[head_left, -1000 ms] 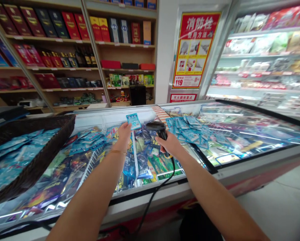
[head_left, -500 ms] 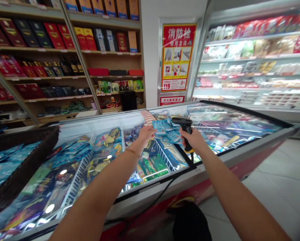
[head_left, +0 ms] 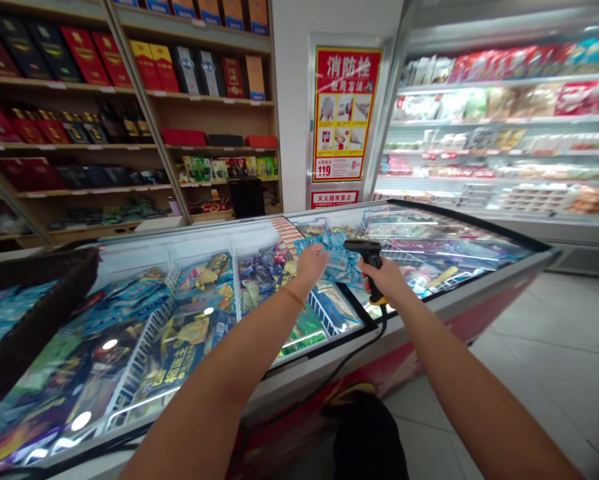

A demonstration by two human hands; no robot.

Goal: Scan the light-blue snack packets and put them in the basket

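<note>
My right hand (head_left: 383, 279) is wrapped around the grip of a black handheld barcode scanner (head_left: 367, 248), which has a yellow base and a trailing cable. The scanner's head points left over a pile of blue packets (head_left: 342, 263) lying on the freezer's glass top. At the left side of this pile is my left hand (head_left: 311, 267), its fingers closed at a blue packet and partly hidden by the hand itself. A bracelet circles my left wrist.
Under the glass of the chest freezer (head_left: 309, 360) lie frozen packs between white wire dividers. A dark woven basket (head_left: 74, 280) of blue packets stands at left. The scanner cable (head_left: 347, 357) hangs along the freezer front. Shelves (head_left: 219, 103) and a lit refrigerated display (head_left: 499, 120) stand behind.
My left hand has moved right, farther over the blue packets, covering part of them. The scanner stays in my right hand, its head nearly level. The whole view has shifted slightly.
</note>
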